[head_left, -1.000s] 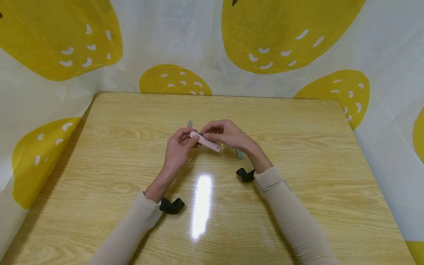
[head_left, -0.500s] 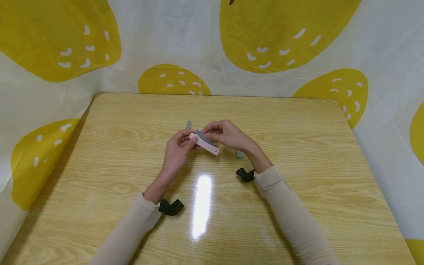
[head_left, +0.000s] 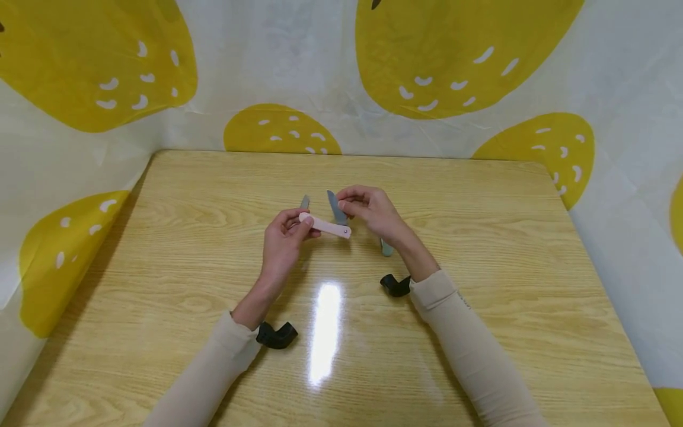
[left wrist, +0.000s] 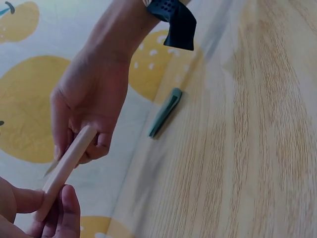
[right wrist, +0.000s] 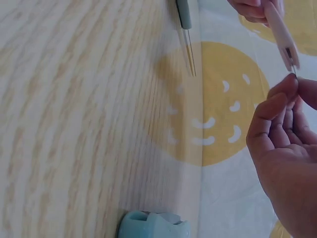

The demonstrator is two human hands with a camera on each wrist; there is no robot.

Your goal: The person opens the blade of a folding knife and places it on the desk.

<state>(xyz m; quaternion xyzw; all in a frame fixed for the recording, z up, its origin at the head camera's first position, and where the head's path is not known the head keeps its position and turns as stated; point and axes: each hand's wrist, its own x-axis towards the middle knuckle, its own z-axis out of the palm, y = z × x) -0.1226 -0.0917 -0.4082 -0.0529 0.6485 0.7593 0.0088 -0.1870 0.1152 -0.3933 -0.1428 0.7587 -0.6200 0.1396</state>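
A folding knife with a pale pink handle (head_left: 326, 226) is held above the table. My left hand (head_left: 285, 240) grips the handle's far end between thumb and fingers. With thumb and fingertips my right hand (head_left: 368, 210) pinches the blade (head_left: 336, 206), which stands swung partway out from the handle, tip up and away. In the left wrist view the handle (left wrist: 67, 166) runs from the left thumb up to the right hand (left wrist: 94, 99). The right wrist view shows the blade edge-on between the right fingertips, at the slot of the handle (right wrist: 282, 34).
Beyond my left hand another knife's blade (head_left: 305, 201) lies on the table (head_left: 213, 196); its green handle (right wrist: 183, 14) shows in the right wrist view. A folded green knife (head_left: 386, 248) lies by my right wrist. A patterned sheet (head_left: 293, 71) hangs behind the table.
The blade has swung out of the pink handle, drawn up and away by the right hand. The left hand keeps its grip, the handle now lying flatter and slightly farther left.
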